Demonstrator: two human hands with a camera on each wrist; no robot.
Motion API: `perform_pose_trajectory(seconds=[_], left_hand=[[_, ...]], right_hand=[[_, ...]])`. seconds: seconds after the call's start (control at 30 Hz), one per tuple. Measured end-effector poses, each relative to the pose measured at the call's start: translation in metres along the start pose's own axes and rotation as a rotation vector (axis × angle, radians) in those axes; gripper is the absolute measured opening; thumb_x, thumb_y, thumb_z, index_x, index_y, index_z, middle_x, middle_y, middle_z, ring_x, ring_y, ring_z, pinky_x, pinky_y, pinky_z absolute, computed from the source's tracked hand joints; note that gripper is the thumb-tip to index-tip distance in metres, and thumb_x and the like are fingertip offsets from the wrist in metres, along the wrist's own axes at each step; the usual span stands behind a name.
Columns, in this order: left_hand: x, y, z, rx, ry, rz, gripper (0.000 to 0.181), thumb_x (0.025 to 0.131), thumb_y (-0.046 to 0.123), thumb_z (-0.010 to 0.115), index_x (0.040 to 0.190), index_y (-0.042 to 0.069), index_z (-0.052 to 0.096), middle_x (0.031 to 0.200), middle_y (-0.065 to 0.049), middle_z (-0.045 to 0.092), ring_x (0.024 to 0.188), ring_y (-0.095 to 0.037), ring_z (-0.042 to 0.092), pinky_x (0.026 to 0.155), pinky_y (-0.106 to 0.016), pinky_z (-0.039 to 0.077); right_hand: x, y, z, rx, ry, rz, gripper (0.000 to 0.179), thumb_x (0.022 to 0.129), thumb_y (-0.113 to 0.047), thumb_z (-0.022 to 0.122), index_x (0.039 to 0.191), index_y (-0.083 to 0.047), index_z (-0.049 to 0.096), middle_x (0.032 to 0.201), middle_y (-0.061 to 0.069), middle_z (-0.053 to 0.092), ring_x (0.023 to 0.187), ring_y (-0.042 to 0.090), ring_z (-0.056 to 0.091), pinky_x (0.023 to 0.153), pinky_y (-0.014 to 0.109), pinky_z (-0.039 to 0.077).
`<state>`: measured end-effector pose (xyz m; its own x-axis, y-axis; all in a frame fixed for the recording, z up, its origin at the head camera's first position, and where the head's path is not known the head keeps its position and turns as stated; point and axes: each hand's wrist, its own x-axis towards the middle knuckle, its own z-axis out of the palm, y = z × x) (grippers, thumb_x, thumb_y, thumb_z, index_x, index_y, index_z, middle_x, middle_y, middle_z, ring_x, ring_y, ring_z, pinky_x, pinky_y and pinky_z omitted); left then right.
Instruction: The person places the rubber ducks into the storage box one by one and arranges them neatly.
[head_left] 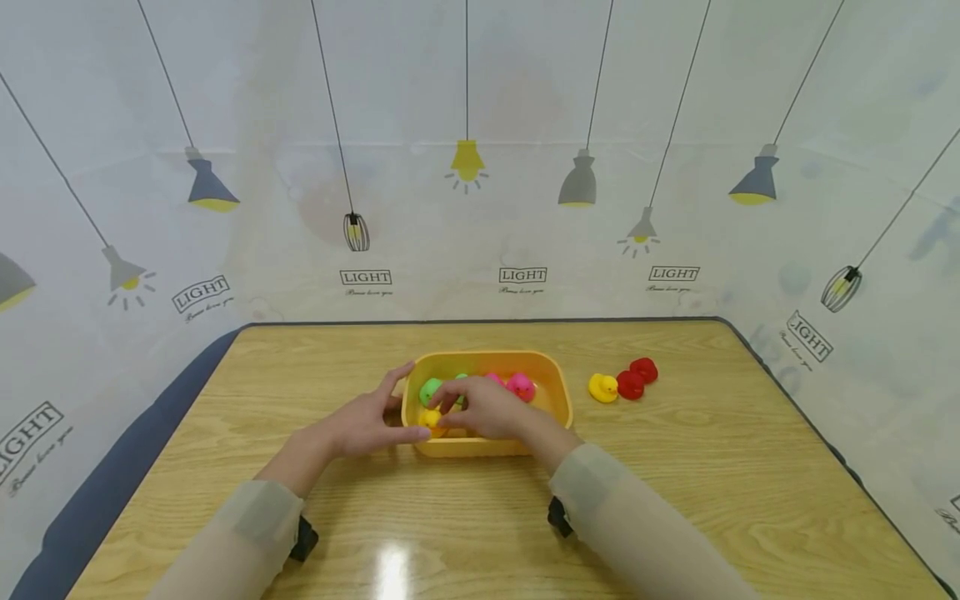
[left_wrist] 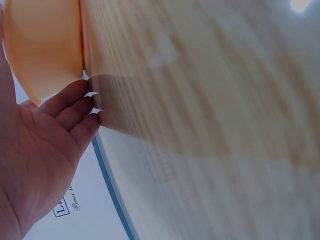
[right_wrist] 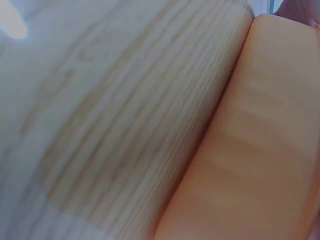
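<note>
While the left hand [head_left: 363, 423] rests at the end of the yellow tub [head_left: 487, 448], the right hand [head_left: 483, 408] is inside it, over a little yellow duck [head_left: 431, 423].

The left hand is wide open, with its thumb by the front edge and its other fingers along the side; the right hand has bent fingers and thumb close together at the duck, but I cannot tell if they grip it. That duck sits in the tub's front left corner, near green ducks [head_left: 431, 392] and pink ducks [head_left: 521, 387]. Outside, right of the tub, another yellow duck [head_left: 603, 387] and two red ducks [head_left: 631, 385] sit on the desk [head_left: 465, 508].
</note>
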<state>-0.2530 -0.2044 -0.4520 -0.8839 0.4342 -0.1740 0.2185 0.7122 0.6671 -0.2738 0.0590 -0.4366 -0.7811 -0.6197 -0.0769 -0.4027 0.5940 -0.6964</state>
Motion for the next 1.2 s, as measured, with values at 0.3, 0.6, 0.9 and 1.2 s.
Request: perform_pose_trajectory(seconds=[0.3, 0.6, 0.9, 1.2], left_hand=[[0.000, 0.002, 0.001, 0.000, 0.000, -0.010, 0.117, 0.093, 0.075, 0.074, 0.176, 0.038, 0.001, 0.167, -0.012, 0.055, 0.154, -0.044, 0.051, 0.124, -0.073, 0.037], [-0.001, 0.003, 0.001, -0.002, 0.000, -0.028, 0.118, 0.092, 0.075, 0.075, 0.176, 0.040, 0.001, 0.169, -0.012, 0.052, 0.157, -0.045, 0.047, 0.127, -0.074, 0.032], [0.001, 0.003, 0.001, 0.009, 0.003, -0.034, 0.120, 0.091, 0.075, 0.076, 0.177, 0.037, 0.000, 0.169, -0.014, 0.052, 0.157, -0.046, 0.046, 0.127, -0.073, 0.032], [0.002, 0.003, 0.001, 0.012, -0.001, -0.043, 0.121, 0.091, 0.075, 0.076, 0.177, 0.038, -0.001, 0.170, -0.014, 0.051, 0.159, -0.048, 0.044, 0.128, -0.073, 0.031]], right_hand=[[0.000, 0.001, 0.000, -0.006, 0.002, -0.003, 0.020, 0.104, -0.024, 0.078, 0.125, -0.025, 0.077, 0.113, -0.008, 0.075, 0.099, 0.014, 0.065, 0.090, 0.030, 0.058], [-0.012, 0.004, -0.012, -0.023, 0.031, 0.018, 0.024, 0.105, -0.026, 0.078, 0.129, -0.025, 0.077, 0.117, -0.006, 0.076, 0.099, 0.019, 0.064, 0.090, 0.033, 0.057], [-0.041, 0.012, -0.039, 0.003, 0.086, -0.056, 0.027, 0.104, -0.020, 0.079, 0.129, -0.012, 0.077, 0.120, 0.006, 0.079, 0.091, 0.016, 0.062, 0.082, 0.027, 0.054], [-0.080, 0.033, -0.067, -0.013, 0.150, -0.057, 0.025, 0.103, -0.023, 0.080, 0.127, -0.017, 0.078, 0.116, -0.001, 0.078, 0.088, 0.016, 0.061, 0.076, 0.027, 0.054]])
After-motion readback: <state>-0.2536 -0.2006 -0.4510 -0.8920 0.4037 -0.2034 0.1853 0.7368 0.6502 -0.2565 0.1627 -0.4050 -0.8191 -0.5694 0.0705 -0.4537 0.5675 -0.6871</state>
